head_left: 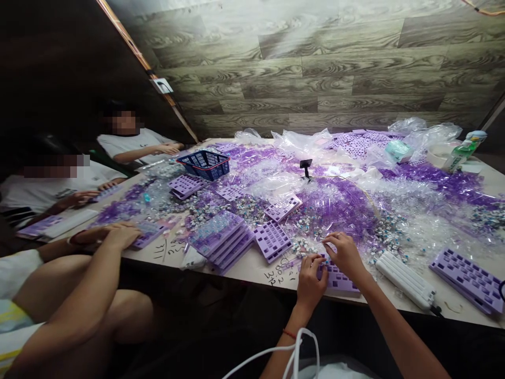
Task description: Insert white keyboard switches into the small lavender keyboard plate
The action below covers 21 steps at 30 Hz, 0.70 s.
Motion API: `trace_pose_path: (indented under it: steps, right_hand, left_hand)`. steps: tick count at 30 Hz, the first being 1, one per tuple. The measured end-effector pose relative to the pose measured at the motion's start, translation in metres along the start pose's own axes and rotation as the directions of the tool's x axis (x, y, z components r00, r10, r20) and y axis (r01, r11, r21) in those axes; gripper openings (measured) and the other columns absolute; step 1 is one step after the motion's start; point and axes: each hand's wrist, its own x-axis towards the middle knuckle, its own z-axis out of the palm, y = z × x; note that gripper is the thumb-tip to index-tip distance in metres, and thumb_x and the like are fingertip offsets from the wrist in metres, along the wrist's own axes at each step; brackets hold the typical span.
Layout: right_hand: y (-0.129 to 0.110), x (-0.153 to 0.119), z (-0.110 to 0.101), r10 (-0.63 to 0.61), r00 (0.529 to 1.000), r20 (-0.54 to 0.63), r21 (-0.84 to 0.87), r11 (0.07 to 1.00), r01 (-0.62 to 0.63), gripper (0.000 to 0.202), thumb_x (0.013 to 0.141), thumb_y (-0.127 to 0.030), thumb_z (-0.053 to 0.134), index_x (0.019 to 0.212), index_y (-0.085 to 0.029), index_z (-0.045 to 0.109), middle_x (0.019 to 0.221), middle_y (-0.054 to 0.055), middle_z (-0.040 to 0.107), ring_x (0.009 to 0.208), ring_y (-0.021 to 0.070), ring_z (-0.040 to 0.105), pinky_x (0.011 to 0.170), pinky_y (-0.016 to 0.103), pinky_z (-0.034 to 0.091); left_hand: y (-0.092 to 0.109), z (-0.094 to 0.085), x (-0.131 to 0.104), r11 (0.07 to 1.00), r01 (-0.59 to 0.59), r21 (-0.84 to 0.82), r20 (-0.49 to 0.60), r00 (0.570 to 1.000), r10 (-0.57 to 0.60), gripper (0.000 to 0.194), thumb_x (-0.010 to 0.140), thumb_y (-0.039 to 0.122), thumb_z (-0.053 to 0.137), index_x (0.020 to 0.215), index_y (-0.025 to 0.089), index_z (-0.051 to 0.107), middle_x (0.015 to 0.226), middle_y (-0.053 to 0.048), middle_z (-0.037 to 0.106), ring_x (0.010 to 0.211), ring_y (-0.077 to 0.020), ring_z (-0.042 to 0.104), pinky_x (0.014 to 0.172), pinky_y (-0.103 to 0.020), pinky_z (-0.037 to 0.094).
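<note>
At the table's front edge lies a purple keyboard frame (340, 280), partly covered by my hands. My left hand (313, 276) rests over its left end, fingers bent and pressed together; what they hold, if anything, is too small to name. Just above and to the right, my right hand (344, 253) has thumb and index finger close together over the frame's upper left part, and anything between them cannot be made out. Small switches (310, 245) lie loose beyond my hands. Another purple frame (272, 240) lies to the left, beside a stack of purple frames (224, 239).
A white power strip (406, 279) and a purple frame (467, 279) lie right. Clear and purple plastic pieces (343, 205) spread behind. A blue basket (205, 164) and small black stand (306, 167) stand farther back. Several people sit left, one person's hands (118, 234) near the edge.
</note>
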Motion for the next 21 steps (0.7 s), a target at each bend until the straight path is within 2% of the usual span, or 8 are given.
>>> trace_pose_path:
  steps: [2, 5, 9, 13, 21]
  right_hand:
    - [-0.005, 0.022, 0.007, -0.032, 0.997, 0.075, -0.006, 0.999, 0.033, 0.020, 0.093, -0.016, 0.063, 0.102, -0.027, 0.077, 0.106, 0.005, 0.076, 0.100, 0.0216, 0.069, 0.088, 0.032, 0.047]
    - [-0.011, 0.046, 0.024, -0.048, 0.986, 0.158, -0.030, 0.998, 0.053, 0.027, 0.088, -0.009, 0.065, 0.101, -0.027, 0.079, 0.101, 0.004, 0.078, 0.090, 0.0204, 0.070, 0.078, 0.028, 0.047]
    - [-0.015, 0.060, 0.039, -0.069, 0.972, 0.225, -0.074, 0.993, 0.088, 0.021, 0.086, -0.011, 0.068, 0.094, -0.025, 0.081, 0.093, 0.007, 0.078, 0.091, 0.0248, 0.069, 0.081, 0.032, 0.047]
    - [-0.016, 0.063, 0.041, -0.091, 0.966, 0.242, -0.096, 0.989, 0.117, 0.016, 0.086, -0.014, 0.069, 0.089, -0.024, 0.080, 0.090, 0.009, 0.078, 0.102, 0.0288, 0.066, 0.090, 0.037, 0.044]
    - [-0.014, 0.064, 0.045, -0.099, 0.975, 0.201, -0.022, 0.994, 0.105, 0.024, 0.084, -0.013, 0.070, 0.100, -0.027, 0.080, 0.089, 0.007, 0.079, 0.098, 0.0266, 0.067, 0.092, 0.038, 0.045]
  left_hand:
    - [0.001, -0.003, -0.001, 1.000, -0.010, -0.005, 0.022, 1.000, 0.010, 0.023, 0.087, 0.010, 0.057, 0.106, 0.021, 0.066, 0.107, -0.009, 0.065, 0.105, -0.0256, 0.061, 0.093, -0.044, 0.055]
    - [0.003, -0.009, -0.002, 0.996, -0.084, 0.012, 0.141, 0.987, 0.082, 0.031, 0.082, 0.016, 0.066, 0.112, 0.022, 0.067, 0.116, -0.011, 0.063, 0.116, -0.0308, 0.056, 0.099, -0.049, 0.052]
    - [0.004, -0.012, -0.002, 0.990, -0.131, 0.043, 0.266, 0.957, 0.115, 0.041, 0.078, 0.025, 0.074, 0.118, 0.023, 0.066, 0.124, -0.013, 0.060, 0.124, -0.0356, 0.051, 0.103, -0.054, 0.049]
    - [0.002, -0.009, -0.002, 0.993, -0.103, 0.049, 0.265, 0.960, 0.087, 0.044, 0.077, 0.024, 0.075, 0.119, 0.021, 0.063, 0.122, -0.014, 0.060, 0.121, -0.0350, 0.052, 0.104, -0.054, 0.049]
    - [0.000, -0.004, -0.004, 0.997, -0.071, 0.037, 0.227, 0.972, 0.060, 0.036, 0.080, 0.021, 0.072, 0.115, 0.021, 0.062, 0.113, -0.011, 0.061, 0.114, -0.0335, 0.055, 0.101, -0.055, 0.050]
